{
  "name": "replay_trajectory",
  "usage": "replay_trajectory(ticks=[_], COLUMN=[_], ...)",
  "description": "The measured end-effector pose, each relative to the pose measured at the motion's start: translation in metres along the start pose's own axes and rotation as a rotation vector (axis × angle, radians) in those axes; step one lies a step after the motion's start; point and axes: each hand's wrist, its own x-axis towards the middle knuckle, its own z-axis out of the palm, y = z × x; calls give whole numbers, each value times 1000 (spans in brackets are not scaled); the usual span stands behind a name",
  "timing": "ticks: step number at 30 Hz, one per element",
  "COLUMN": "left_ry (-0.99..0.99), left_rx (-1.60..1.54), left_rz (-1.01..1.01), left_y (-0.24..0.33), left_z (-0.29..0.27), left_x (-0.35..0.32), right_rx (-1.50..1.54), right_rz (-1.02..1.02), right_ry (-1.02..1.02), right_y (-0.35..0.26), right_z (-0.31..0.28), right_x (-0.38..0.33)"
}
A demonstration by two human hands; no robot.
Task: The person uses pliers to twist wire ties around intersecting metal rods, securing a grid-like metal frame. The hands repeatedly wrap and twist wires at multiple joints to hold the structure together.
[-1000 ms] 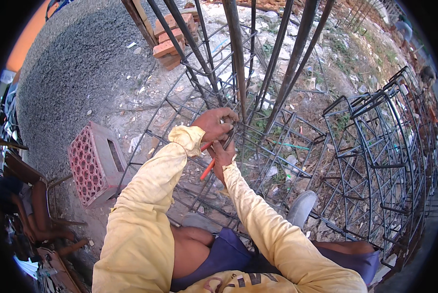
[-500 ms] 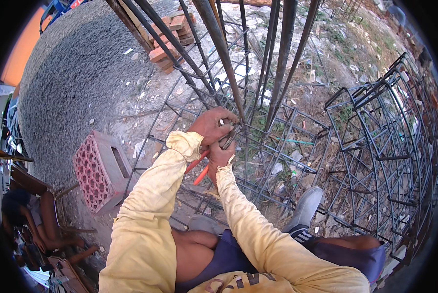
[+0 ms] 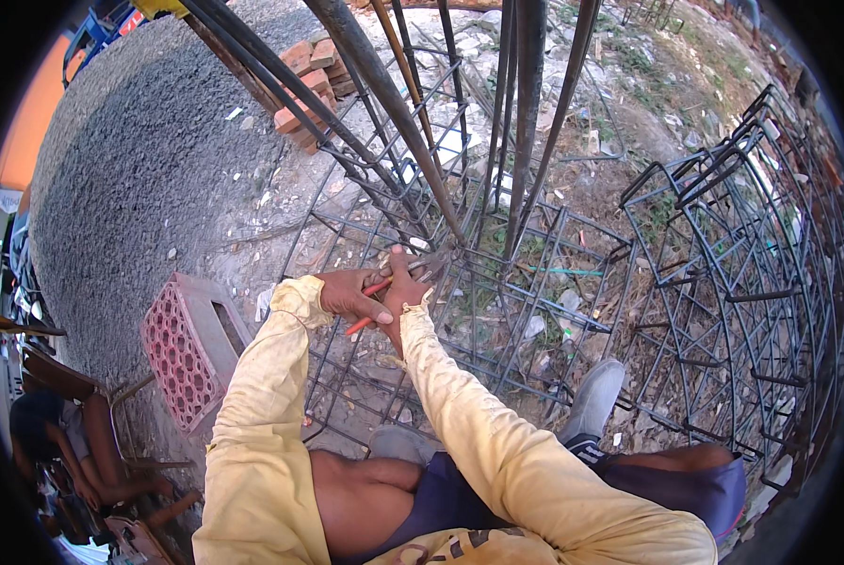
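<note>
Pink plastic makes up the crate [image 3: 182, 347] at my far left, and farther off a brick stack [image 3: 307, 87] stands near the gravel [image 3: 149, 188]; neither crowds my work. My left hand [image 3: 349, 295] is next, close against the right, its thumb stretched across by the handles; how firmly its fingers close, I cannot tell. The red-handled pliers [image 3: 377, 286] lie between both hands, handles slanting down toward me, metal nose pointing at the foot of the thick upright bar [image 3: 392, 121]. My right hand [image 3: 406, 299] is wrapped around them near the nose. To do this well, I judge, the nose should meet the steel squarely, with loose wrists and the squeeze applied toward the handle ends, where leverage is best. Space there looks tight, so a short turn seems safer than a wide swing, which could scrape knuckles. Farther right, the rebar cage [image 3: 766, 297] stands well apart, so I expect no snag.
</note>
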Motion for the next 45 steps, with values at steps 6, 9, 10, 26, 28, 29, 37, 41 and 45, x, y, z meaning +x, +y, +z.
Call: replay_trajectory(ticks=[6, 9, 10, 26, 28, 29, 37, 41, 45], left_ry=[2, 198, 283, 638, 390, 393, 923, 949, 881], left_rx=[218, 637, 805, 1147, 1098, 1044, 1118, 1069, 1006], left_rz=[75, 45, 15, 114, -6, 26, -127, -96, -4], left_y=[-28, 0, 2, -39, -13, -15, -29, -42, -65], left_z=[-43, -48, -56, -43, -26, -25, 15, 21, 19], left_x=[20, 17, 21, 40, 25, 28, 26, 25, 28], right_rx=[164, 247, 239, -33, -24, 14, -249, -389, -429], right_rz=[35, 48, 26, -96, -96, -63, -3, 206, 328], right_ry=[1, -57, -86, -100, -207, -267, -564, -691, -784], right_y=[5, 12, 10, 25, 28, 26, -8, -18, -41], right_z=[13, 17, 20, -5, -17, -24, -51, -62, -84], right_x=[6, 28, 33, 38, 37, 38, 26, 36, 33])
